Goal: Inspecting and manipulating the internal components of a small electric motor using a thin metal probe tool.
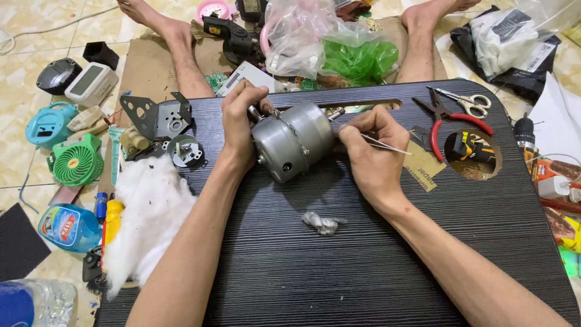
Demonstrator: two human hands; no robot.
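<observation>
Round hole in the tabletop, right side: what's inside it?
Through the round hole in the black table shows a yellow-and-black tool over brownish floor. The tabletop covers the rest of it, so its kind is unclear.

Both bare forearms reached forward from the lower edge of view and converged on the grey motor housing [292,140]. The left hand [239,124] curled around the housing's left end, fingers over its top. The right hand [370,148] lay just right of the housing, fingertips pinched closed on thin metal tweezers [381,144], wrist bent inward.
</observation>
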